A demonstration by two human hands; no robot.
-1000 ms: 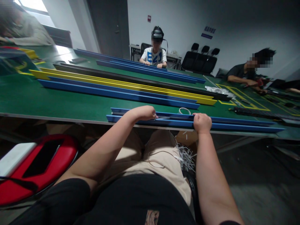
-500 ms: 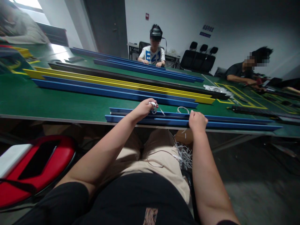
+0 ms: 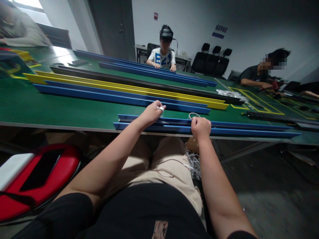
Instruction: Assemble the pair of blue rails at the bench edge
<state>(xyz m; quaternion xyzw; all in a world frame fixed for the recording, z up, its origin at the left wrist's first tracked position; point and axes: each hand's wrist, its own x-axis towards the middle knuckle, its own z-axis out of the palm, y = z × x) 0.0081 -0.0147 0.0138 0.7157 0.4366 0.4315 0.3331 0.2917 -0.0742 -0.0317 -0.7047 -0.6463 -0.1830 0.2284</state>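
Your left hand pinches a white strip above the nearest blue rail; your right hand curls its fingers at the rail, grip hidden. Beyond the rail lies 1 white ring. Steady, even pressure should serve you.

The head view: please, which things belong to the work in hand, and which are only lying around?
Seemingly in the work:
Near blue rail, under the curled right hand
White strip, in the left hand
Probably the white ring, beside that rail

Seemingly lying around, untouched by these hands:
Yellow rail
Black rail
Clear plastic bag
Red seat
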